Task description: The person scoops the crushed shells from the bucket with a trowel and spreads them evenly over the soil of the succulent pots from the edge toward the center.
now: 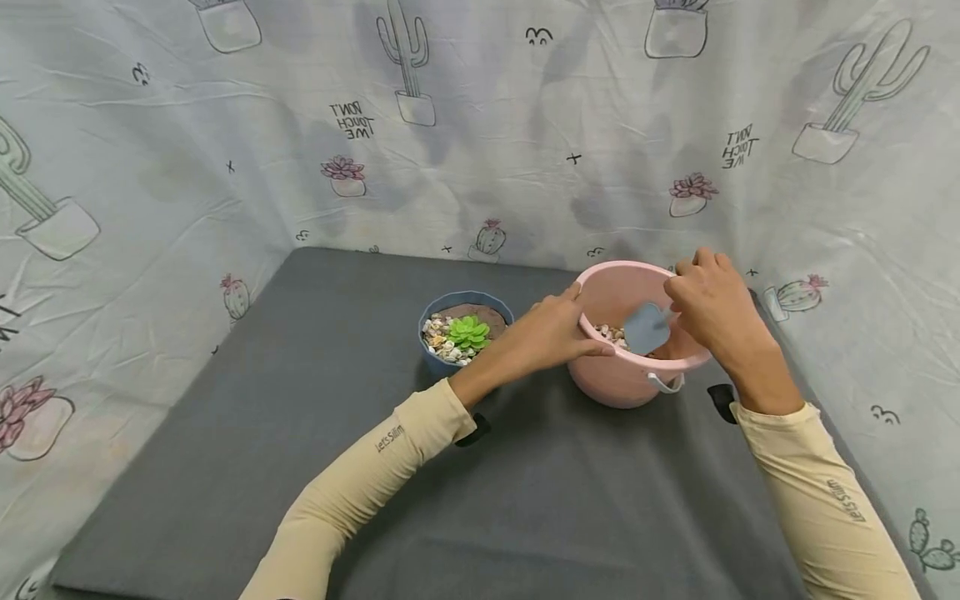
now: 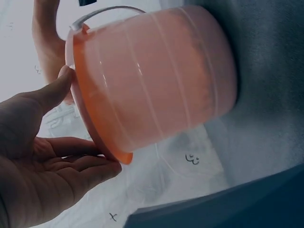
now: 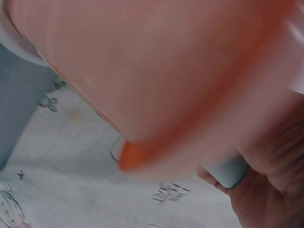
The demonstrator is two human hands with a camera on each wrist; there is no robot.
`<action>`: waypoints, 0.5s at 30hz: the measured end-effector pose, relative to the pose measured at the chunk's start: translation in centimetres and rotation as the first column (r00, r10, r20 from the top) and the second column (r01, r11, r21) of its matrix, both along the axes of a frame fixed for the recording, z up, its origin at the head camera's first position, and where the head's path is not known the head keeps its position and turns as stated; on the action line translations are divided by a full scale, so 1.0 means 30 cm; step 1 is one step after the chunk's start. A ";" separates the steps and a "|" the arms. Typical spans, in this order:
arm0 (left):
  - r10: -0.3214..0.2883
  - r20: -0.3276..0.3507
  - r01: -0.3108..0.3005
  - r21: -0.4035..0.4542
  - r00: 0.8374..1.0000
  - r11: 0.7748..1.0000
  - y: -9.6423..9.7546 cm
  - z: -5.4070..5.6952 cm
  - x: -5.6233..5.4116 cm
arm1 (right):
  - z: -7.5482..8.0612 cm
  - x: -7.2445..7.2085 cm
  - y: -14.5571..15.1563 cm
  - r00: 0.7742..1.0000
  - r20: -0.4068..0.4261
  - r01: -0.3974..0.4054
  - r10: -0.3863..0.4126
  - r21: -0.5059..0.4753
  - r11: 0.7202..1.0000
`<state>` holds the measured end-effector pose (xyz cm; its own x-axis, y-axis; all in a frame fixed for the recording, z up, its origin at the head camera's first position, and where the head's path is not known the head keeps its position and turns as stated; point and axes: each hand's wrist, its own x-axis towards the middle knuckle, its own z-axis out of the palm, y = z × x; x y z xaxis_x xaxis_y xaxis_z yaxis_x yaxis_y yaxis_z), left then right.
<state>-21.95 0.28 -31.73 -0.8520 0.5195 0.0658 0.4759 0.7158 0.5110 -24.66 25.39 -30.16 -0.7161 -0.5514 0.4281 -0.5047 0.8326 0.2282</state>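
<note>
A pink bucket (image 1: 611, 385) with a white handle stands on the grey surface at the right. My left hand (image 1: 551, 333) holds its rim from the left; the left wrist view shows thumb and fingers of that hand (image 2: 47, 161) at two spots along the rim. Over the right side of the bucket, my right hand (image 1: 712, 304) grips a small blue-grey shovel (image 1: 647, 329), its blade down inside. Part of the shovel's handle (image 3: 230, 171) shows in the right wrist view. Pebbles (image 1: 611, 335) lie in the bucket, partly hidden behind the blade.
Left of the bucket stands a blue pot (image 1: 442, 367) holding a green succulent (image 1: 468, 332), pale pebbles and brown soil; my left forearm passes in front of its right side. A cactus-print cloth (image 1: 480, 167) hangs behind and at both sides of the grey tabletop (image 1: 300, 400).
</note>
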 end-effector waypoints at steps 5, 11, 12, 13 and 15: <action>-0.011 -0.030 0.010 -0.025 0.999 1.000 -0.011 -0.003 -0.002 | -0.027 -0.012 -0.029 0.996 0.085 0.016 -0.015 -0.011 1.000; -0.005 -0.063 0.002 -0.045 0.998 0.999 -0.013 -0.009 -0.007 | -0.036 -0.026 -0.046 0.948 0.316 0.061 -0.028 -0.096 0.993; -0.008 -0.065 0.006 -0.045 0.998 0.999 -0.013 -0.012 -0.009 | -0.039 -0.026 -0.044 0.943 0.332 0.069 -0.029 -0.110 0.992; -0.010 -0.065 0.007 -0.044 0.998 0.999 -0.012 -0.014 -0.011 | -0.041 -0.027 -0.041 0.938 0.345 0.072 -0.025 -0.122 0.990; -0.007 -0.074 0.004 -0.053 0.997 0.999 -0.014 -0.016 -0.014 | -0.045 -0.027 -0.036 0.930 0.367 0.072 -0.014 -0.146 0.987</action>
<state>-22.35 -0.14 -32.22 -0.8429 0.5286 0.1010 0.5151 0.7381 0.4357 -25.47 24.32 -31.51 -0.8599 -0.4649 0.2108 -0.4916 0.8654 -0.0967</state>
